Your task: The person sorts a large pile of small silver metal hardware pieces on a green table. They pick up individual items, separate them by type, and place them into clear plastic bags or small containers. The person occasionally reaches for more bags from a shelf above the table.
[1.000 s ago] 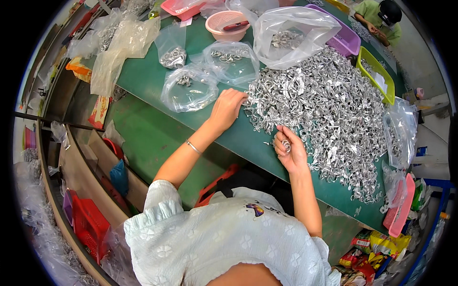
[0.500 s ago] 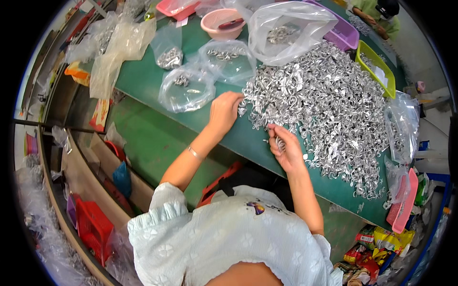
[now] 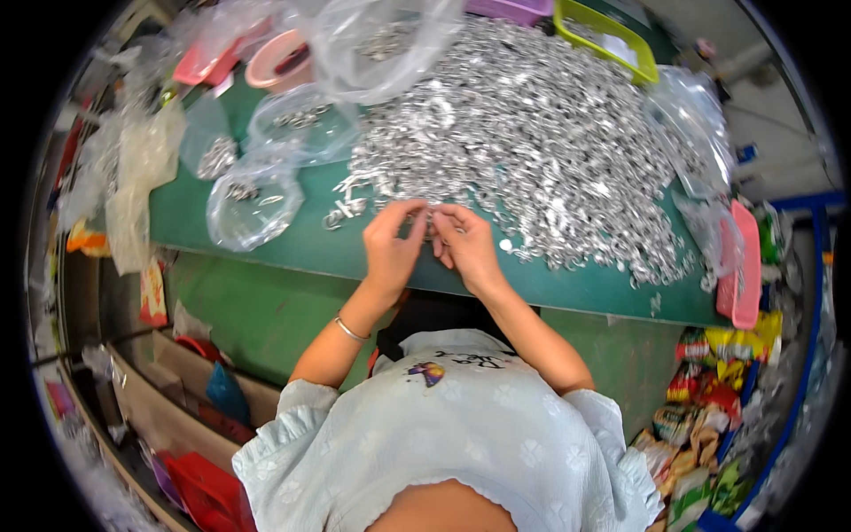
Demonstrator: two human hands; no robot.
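Green counter (image 3: 563,288), silvery heap (image 3: 550,151); my left hand (image 3: 390,248) and right hand (image 3: 472,248) meet at heap's near edge, seemingly pinching metal pieces (image 3: 433,229), blurry.

Green floor (image 3: 266,301) lies between brown shelving (image 3: 168,410) and a blue rack (image 3: 808,202).

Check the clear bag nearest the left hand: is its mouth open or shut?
Open: the clear bag's rim spreads in a wide ring, left of the left hand, with silvery metal pieces visible within.
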